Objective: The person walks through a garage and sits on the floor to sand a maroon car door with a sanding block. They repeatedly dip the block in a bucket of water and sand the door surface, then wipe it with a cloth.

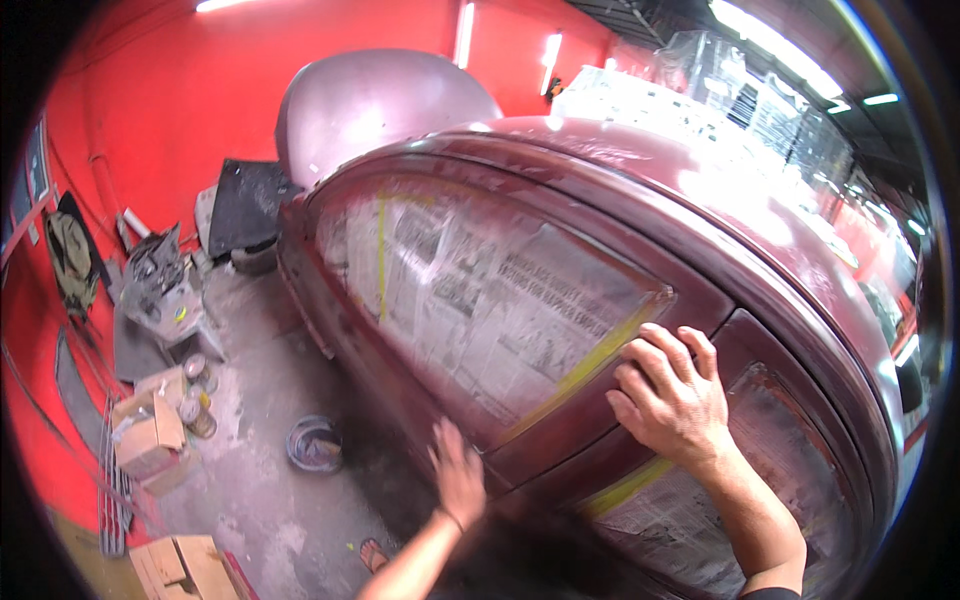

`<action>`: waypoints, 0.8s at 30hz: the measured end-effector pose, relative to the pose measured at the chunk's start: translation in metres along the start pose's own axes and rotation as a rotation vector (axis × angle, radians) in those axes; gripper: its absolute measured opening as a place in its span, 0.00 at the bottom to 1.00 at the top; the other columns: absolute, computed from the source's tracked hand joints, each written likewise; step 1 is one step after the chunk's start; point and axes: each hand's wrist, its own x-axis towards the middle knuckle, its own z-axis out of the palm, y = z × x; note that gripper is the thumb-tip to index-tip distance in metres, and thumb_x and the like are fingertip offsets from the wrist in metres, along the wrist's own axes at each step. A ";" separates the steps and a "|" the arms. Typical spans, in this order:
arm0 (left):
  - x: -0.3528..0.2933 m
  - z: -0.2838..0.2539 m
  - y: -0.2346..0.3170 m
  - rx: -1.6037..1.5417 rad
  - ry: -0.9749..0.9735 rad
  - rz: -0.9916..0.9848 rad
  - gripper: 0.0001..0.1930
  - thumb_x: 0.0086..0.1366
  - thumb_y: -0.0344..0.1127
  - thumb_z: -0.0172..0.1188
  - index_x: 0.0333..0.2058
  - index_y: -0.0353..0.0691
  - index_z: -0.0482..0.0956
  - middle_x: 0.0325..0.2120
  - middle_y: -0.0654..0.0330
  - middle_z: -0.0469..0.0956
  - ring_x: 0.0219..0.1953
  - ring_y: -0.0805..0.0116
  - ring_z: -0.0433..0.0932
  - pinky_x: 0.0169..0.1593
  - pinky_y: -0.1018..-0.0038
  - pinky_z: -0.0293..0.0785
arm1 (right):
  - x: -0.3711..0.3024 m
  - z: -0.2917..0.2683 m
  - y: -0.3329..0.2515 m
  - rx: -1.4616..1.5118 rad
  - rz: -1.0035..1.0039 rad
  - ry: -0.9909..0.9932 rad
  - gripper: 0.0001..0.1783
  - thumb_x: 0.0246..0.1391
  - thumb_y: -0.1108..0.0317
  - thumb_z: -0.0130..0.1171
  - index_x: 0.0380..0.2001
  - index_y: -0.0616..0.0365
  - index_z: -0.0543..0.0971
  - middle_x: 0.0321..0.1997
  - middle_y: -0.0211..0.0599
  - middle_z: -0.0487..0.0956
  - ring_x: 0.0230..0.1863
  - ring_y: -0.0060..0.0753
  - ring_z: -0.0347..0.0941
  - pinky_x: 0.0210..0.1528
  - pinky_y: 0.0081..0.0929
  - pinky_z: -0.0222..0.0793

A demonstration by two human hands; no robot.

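From here I see a right hand [675, 395], half bent and visibly empty, and a blurred left hand [460, 475], open, over a maroon car [700, 300], probably heavy, stiff and smooth, best braced at the bare door frame [560, 427] beside the right hand, not the tearable papered window [480, 290] leftward

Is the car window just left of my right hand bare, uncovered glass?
No, it is covered with newspaper, and a strip of yellow tape runs along its edge near your right hand.
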 end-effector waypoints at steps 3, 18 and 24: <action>-0.026 0.000 -0.002 0.118 -0.073 0.038 0.37 0.76 0.40 0.47 0.76 0.27 0.49 0.79 0.37 0.45 0.81 0.35 0.39 0.78 0.34 0.33 | 0.004 -0.002 -0.002 0.028 -0.013 0.037 0.13 0.49 0.58 0.73 0.36 0.47 0.83 0.53 0.29 0.79 0.65 0.33 0.73 0.71 0.50 0.61; -0.046 0.028 -0.002 0.050 -0.059 0.012 0.37 0.83 0.51 0.36 0.79 0.31 0.45 0.81 0.43 0.40 0.83 0.42 0.37 0.79 0.40 0.33 | -0.016 0.000 0.004 0.010 -0.027 0.102 0.10 0.53 0.62 0.63 0.38 0.51 0.83 0.51 0.33 0.79 0.65 0.35 0.72 0.72 0.49 0.63; 0.098 -0.025 -0.124 -0.014 0.139 -0.059 0.38 0.85 0.55 0.31 0.80 0.34 0.40 0.82 0.44 0.36 0.83 0.47 0.35 0.81 0.50 0.34 | -0.002 0.000 -0.003 0.053 -0.035 0.138 0.10 0.53 0.62 0.64 0.39 0.51 0.84 0.52 0.33 0.80 0.65 0.35 0.73 0.72 0.49 0.63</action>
